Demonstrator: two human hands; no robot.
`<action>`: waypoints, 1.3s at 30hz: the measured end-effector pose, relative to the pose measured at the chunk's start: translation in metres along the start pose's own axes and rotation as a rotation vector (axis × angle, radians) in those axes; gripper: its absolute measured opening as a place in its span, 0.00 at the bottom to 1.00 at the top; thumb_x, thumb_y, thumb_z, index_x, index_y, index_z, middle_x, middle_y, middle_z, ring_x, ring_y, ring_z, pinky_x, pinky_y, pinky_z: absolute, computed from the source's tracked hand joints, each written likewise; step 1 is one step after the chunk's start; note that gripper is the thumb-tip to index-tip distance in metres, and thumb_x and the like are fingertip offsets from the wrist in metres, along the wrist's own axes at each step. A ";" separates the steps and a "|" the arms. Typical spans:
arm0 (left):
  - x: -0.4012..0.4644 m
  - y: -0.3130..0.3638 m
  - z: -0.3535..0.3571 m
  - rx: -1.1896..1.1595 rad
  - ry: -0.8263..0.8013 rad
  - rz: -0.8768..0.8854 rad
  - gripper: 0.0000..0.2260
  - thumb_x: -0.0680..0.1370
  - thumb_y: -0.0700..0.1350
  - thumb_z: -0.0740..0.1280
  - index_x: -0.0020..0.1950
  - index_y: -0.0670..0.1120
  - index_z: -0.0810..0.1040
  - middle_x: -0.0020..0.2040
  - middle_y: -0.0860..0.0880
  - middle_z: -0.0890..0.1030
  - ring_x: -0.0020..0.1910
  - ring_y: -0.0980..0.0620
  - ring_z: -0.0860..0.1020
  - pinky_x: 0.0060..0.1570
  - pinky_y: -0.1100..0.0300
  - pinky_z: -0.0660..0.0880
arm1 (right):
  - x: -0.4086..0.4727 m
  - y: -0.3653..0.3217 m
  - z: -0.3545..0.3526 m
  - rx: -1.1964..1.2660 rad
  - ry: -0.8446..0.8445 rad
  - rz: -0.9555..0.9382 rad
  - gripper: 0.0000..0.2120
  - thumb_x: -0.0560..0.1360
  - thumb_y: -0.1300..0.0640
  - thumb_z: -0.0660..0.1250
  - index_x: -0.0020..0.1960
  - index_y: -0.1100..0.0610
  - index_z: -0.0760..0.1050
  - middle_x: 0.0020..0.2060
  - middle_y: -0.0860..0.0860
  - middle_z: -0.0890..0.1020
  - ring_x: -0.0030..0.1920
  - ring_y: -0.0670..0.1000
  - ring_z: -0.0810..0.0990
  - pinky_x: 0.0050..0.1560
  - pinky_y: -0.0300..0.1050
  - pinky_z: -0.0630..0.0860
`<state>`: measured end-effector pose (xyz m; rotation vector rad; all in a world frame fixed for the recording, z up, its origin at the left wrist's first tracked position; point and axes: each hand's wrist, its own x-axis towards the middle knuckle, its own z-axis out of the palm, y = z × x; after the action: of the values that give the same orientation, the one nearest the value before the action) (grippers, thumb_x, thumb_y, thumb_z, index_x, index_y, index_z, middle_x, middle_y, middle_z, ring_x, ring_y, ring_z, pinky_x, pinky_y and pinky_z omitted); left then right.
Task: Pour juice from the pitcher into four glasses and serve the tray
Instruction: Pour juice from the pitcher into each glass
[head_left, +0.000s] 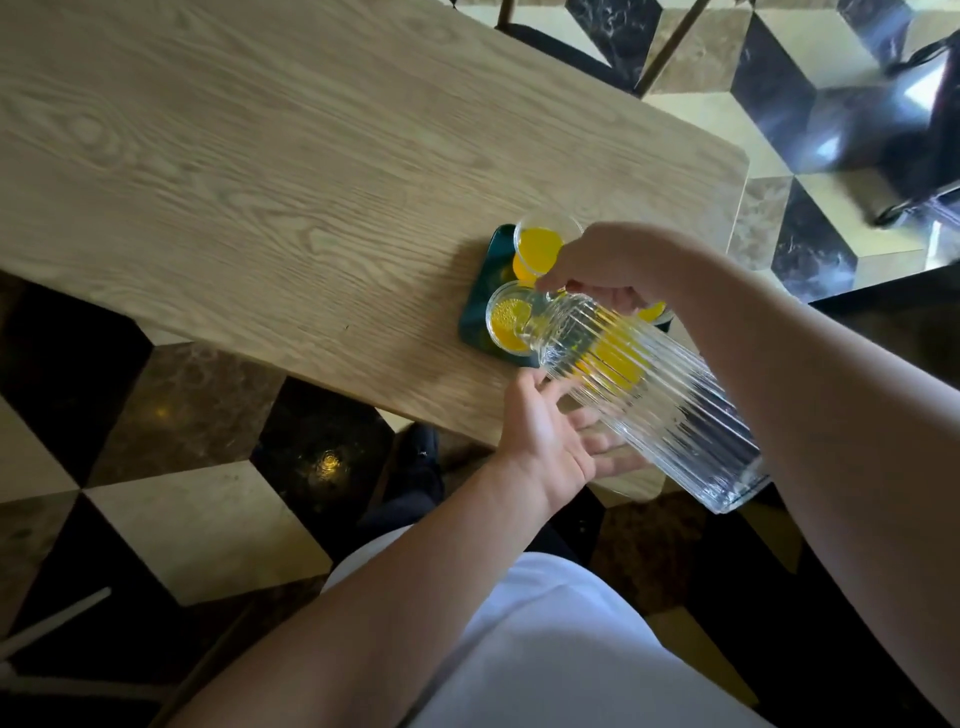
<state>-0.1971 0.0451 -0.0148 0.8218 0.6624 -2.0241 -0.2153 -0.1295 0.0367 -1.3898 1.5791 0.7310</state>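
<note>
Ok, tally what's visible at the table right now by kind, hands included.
Glasses showing juice: 3, far glass, near glass, and a third glass mostly hidden behind the right hand
Pitcher: 1
Tray: 1
Hands: 2, right hand gripping the pitcher's neck, left hand open under it
Total: 7; a fourth glass isn't visible.

— Which hand has the pitcher (639, 384)?
— The right hand (608, 265) grips its neck, tilting the spout over the near glass (506, 322) on the dark green tray (475, 306).
— And the left hand (550, 441)?
— Fingers relaxed, palm up beneath the ribbed body. Another glass (543, 244) behind holds yellow juice.
</note>
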 end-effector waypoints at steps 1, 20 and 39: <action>0.000 0.000 -0.001 0.006 -0.005 -0.003 0.27 0.81 0.61 0.50 0.78 0.51 0.62 0.75 0.34 0.65 0.65 0.25 0.72 0.46 0.28 0.78 | 0.000 0.001 -0.001 0.015 -0.001 0.003 0.19 0.79 0.51 0.70 0.34 0.54 0.67 0.24 0.49 0.61 0.18 0.46 0.55 0.21 0.32 0.52; -0.066 0.126 0.019 0.600 0.109 0.606 0.16 0.80 0.54 0.50 0.49 0.61 0.79 0.51 0.49 0.85 0.50 0.45 0.82 0.49 0.42 0.80 | -0.057 -0.038 -0.029 0.682 0.114 -0.658 0.25 0.76 0.48 0.74 0.27 0.49 0.63 0.21 0.44 0.60 0.21 0.47 0.57 0.24 0.36 0.57; -0.050 0.318 -0.014 0.946 0.211 1.081 0.17 0.75 0.57 0.51 0.64 0.66 0.65 0.70 0.48 0.70 0.69 0.47 0.69 0.68 0.53 0.65 | 0.057 -0.167 0.006 1.164 0.053 -0.812 0.13 0.74 0.46 0.71 0.33 0.49 0.79 0.29 0.46 0.74 0.30 0.46 0.66 0.39 0.45 0.59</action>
<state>0.0974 -0.0836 -0.0346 1.5027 -0.6484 -1.1394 -0.0503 -0.1837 0.0037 -0.9541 0.9735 -0.6489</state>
